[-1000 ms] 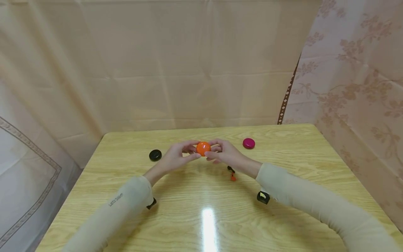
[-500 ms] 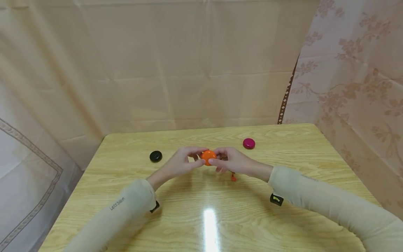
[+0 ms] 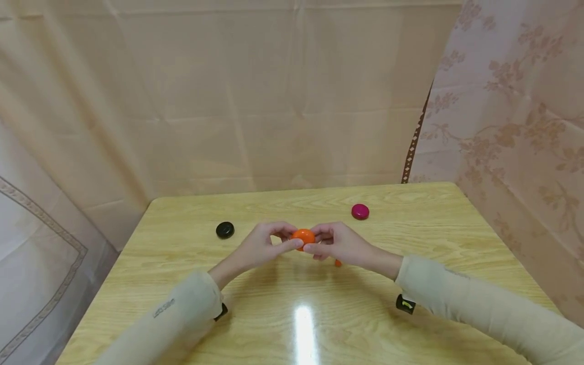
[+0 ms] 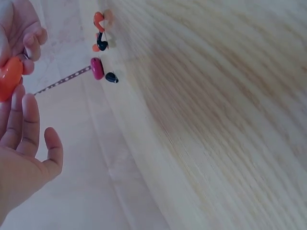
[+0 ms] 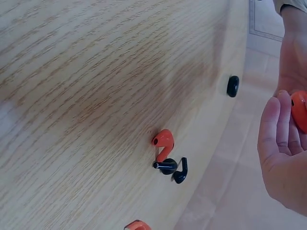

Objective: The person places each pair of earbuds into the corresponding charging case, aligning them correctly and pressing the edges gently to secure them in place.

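Note:
A glossy orange earbud case (image 3: 303,237) is held above the table between both hands, near the middle of the head view. My left hand (image 3: 264,247) pinches its left side, thumb in front and fingers behind. From the right, my right hand (image 3: 345,245) grips the same case, its thumb tip low on the front. The case looks closed. Below the right hand lies an orange earbud (image 3: 338,263), mostly covered by that hand. The right wrist view shows this orange earbud (image 5: 164,139) beside black earbuds (image 5: 168,166), with another orange earbud (image 5: 137,225) at the bottom edge.
A round black case (image 3: 225,230) lies left of the hands on the wooden table (image 3: 255,319). A magenta case (image 3: 360,212) sits to the right, farther back. Beige curtains (image 3: 205,101) hang behind the table, and a floral curtain (image 3: 515,126) hangs at the right.
Both hands have brought the orange earbud case nearer to me and slightly right. The right hand now covers more of the earbuds on the table. The black and magenta cases stay put.

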Tool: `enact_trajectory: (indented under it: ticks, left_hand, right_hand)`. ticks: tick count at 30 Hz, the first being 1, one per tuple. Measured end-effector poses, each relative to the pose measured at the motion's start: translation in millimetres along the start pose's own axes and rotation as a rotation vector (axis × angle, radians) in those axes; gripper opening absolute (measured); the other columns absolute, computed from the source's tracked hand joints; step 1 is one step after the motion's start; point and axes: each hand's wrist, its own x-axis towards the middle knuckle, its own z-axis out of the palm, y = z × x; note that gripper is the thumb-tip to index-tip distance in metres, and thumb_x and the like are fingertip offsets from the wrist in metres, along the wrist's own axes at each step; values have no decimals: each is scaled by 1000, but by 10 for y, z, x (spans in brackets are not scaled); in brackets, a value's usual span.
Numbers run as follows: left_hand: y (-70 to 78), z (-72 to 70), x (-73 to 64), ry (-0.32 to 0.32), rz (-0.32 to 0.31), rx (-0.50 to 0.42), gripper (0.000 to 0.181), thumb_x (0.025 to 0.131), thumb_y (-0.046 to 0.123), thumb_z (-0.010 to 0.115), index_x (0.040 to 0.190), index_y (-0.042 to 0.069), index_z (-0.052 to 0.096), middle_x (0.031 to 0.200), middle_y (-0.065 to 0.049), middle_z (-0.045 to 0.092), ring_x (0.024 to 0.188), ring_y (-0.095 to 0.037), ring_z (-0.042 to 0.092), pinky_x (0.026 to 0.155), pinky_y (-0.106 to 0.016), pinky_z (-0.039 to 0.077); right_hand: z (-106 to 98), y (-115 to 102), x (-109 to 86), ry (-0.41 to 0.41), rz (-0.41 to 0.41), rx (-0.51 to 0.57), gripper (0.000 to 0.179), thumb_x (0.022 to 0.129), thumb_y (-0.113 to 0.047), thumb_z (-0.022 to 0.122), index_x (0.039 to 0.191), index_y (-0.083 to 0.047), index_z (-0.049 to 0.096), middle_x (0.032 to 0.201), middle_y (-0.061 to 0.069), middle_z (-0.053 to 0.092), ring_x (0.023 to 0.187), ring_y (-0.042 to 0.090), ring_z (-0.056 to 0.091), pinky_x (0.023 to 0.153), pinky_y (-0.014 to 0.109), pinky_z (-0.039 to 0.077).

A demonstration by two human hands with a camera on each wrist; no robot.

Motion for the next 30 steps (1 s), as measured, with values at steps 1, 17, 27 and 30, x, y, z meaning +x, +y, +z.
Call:
enact_trajectory:
  ticks: [1,17,27,30]
  left_hand:
    - [11,5,-12,5,2,2,19,97,33,72,110,20,74,96,10,71,87,-13,64,78,-34,53]
    - [43,-10,-30,38,-6,14,22,99,33,69,113,17,75,97,9,72,89,-13,64,81,-35,53]
    - [42,-25,-37,40,-8,-5,24,99,37,67,114,19,74,99,12,72,91,-12,65,81,-37,53]
    - [46,-30,-28,29,8,-2,23,99,35,69,114,19,74,98,12,72,90,-12,64,79,-35,53]
  right_hand:
    - [1,-4,-6,4,-3,-7,30,95,-23,74,118,-4,69,104,20,71,90,49,68,78,44,60]
    - [19,0,21,39,6,-55,31,94,-30,75,118,-10,71,105,6,70,88,47,67,74,51,57]
    - [42,23,22,48,24,-24,32,94,-32,76,118,-12,71,106,8,69,89,47,68,76,52,57]
    - [35,24,19,41,8,-49,30,94,-29,76,118,-12,71,104,8,69,86,47,68,73,51,58]
